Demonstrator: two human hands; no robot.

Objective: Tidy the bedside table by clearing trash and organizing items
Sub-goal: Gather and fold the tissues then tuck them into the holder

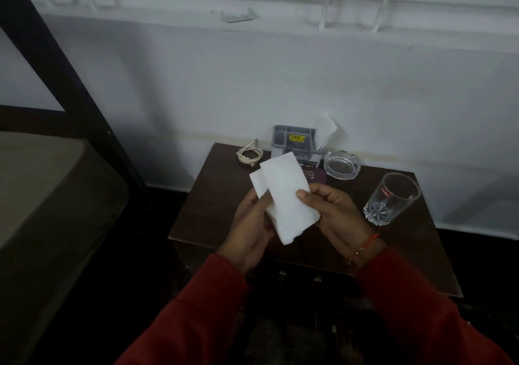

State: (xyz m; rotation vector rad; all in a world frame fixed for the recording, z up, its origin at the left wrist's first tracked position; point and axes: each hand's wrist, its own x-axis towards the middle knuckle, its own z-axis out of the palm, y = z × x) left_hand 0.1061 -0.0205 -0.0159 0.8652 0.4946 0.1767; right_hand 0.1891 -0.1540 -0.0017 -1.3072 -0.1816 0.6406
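Both hands hold a white paper napkin [283,196] in the air above the near middle of the dark bedside table [213,196]. The left hand [250,229] grips its lower left edge from behind, and the right hand [334,213] pinches its right side, with the thumb on the front of the paper. The step in hand seems to be folding or smoothing this napkin, so I judge the sorting is partly done. Far on the table stands a grey organizer [293,141] with another napkin [325,132] upright in its right part; a coiled white cable [248,153] lies to its left, a glass ashtray [341,165] to its right, and a drinking glass [391,198] near the right edge. The next move probably calls for one clean fold, then carrying the paper to the organizer without touching the ashtray.
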